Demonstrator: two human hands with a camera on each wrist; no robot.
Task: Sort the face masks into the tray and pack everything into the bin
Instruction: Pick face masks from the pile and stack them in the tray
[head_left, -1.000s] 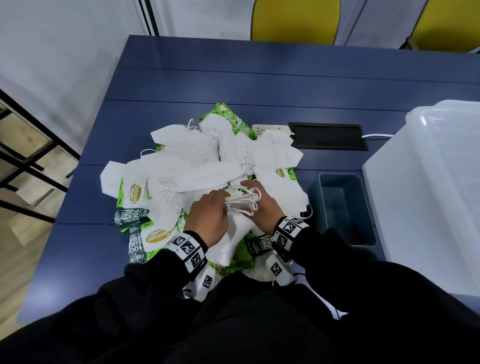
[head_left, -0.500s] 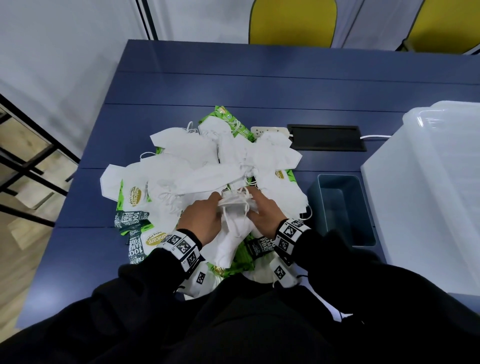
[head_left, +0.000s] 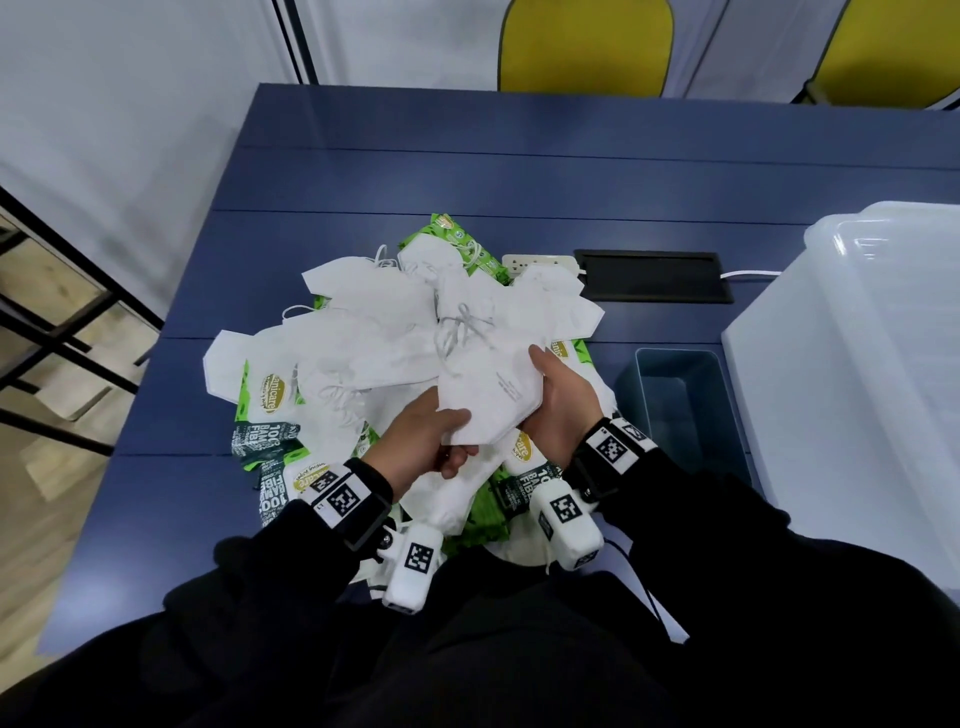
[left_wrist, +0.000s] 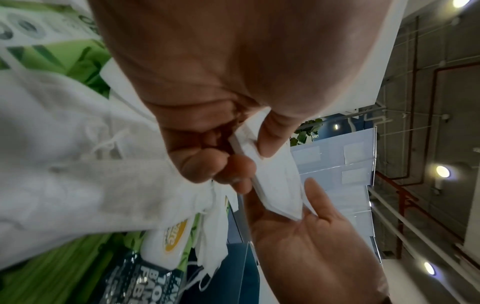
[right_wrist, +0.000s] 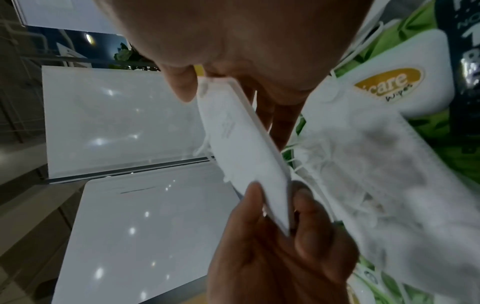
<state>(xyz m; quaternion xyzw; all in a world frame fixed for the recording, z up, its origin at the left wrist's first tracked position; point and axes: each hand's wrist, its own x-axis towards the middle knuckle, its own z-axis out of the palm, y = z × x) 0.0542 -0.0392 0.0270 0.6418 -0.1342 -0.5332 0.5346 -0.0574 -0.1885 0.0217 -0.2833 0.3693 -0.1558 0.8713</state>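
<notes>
A folded white face mask (head_left: 485, 392) is held up between both hands, lifted clear of the heap beneath. Its near corner is pinched by the left hand (head_left: 423, 441), thumb on top and fingers curled under; in the left wrist view the thumb (left_wrist: 270, 135) is seen pressed on the mask's thin stacked edge (left_wrist: 270, 185). The far side is cupped by the right hand (head_left: 558, 397), the thumb laid along the mask's upper edge and the fingers wrapped beneath — a two-handed hold that appears meant to keep the flat fold squared and its ear loops (head_left: 465, 332) from snagging. Whether one mask or a thin stack of several is held cannot be told for sure. Below and ahead of the hands the pile of loose masks (head_left: 363, 332) is spread over green wipe packets (head_left: 270, 400), so the masks have to be picked out of the mix. Just to the right of the right hand a dark blue tray (head_left: 719, 395) stands on the blue table (head_left: 467, 171); nothing can be made out inside it, so the sorting is judged to be at its start. Beyond the tray, further right, the translucent bin (head_left: 852, 364) stands. The next move would probably be a short carry rightward into the tray.
</notes>
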